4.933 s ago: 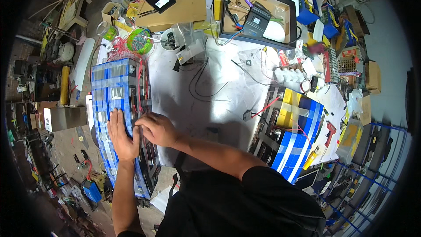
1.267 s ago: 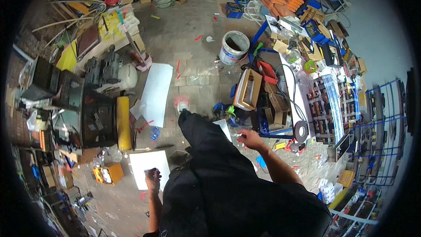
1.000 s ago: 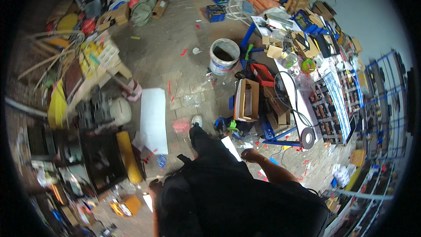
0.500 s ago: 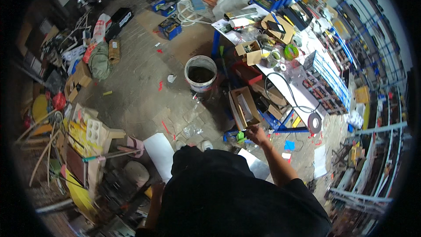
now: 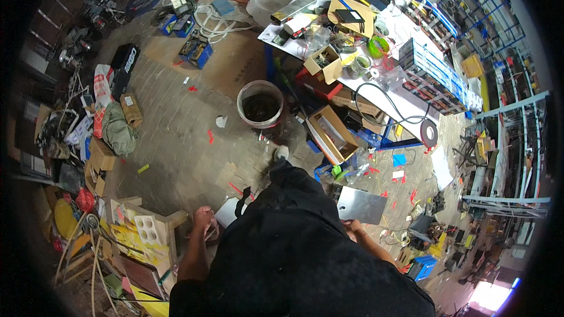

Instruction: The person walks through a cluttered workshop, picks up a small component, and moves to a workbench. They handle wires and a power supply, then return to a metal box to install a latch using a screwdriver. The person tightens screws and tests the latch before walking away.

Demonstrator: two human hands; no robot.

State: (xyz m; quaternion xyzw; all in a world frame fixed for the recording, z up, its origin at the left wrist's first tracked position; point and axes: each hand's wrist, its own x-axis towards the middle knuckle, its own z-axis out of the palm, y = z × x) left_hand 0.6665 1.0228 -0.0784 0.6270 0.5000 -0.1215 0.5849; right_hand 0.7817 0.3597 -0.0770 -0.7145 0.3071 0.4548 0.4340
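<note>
Right hand [image 5: 354, 229] low at the person's side, fingers closed around the lower edge of a flat grey metal sheet [image 5: 361, 204], which stands up and away from the fingers, its bare face turned toward the camera, above the brick floor [image 5: 176, 135]. Left hand [image 5: 202, 218] hanging on the other side, fingers loosely curled; impossible to tell whether grasping anything, though a small pink object [image 5: 211, 233] shows just beneath the fingers and a pale flat panel [image 5: 230, 211] lies on the floor just to the inner side of them. Beyond the right fingers, further out on the floor, a green roll of tape [image 5: 338, 171] and blue scraps [image 5: 399, 159], then an open cardboard box [image 5: 332, 135] tilted against a cluttered surface [image 5: 405, 103] covered in white, with a black cable [image 5: 388, 105] looped across it and a blue-wrapped block of cells [image 5: 435, 73] lying along its far part. Ahead, between both hands and well apart from each, a round bucket [image 5: 260, 104] of dark contents standing upright on the bricks. Outward from the left fingers, a wooden stool-like frame [image 5: 150, 232] holding yellow and white pieces, and further still an olive cloth bag [image 5: 117, 129] among cardboard boxes. Red slips of tape scattered over the floor near both hands.
</note>
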